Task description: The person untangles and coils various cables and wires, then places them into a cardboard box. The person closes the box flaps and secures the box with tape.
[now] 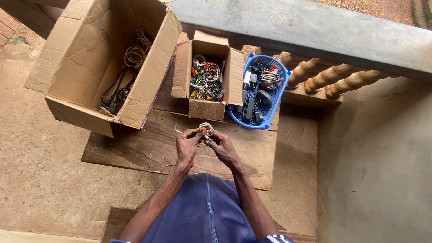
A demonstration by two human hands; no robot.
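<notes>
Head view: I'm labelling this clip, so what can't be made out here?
- Coiled cable: its ends, hidden by left hand and right hand.
- Basket: items too small to identify.
- Big box: top cut off by frame edge.

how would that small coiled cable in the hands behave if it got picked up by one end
The coiled cable, held between the left hand and right hand, looks thin and floppy, so it would likely uncoil and dangle. It seems light for its size. A loose end trailing to the left suggests it could snag.
</notes>
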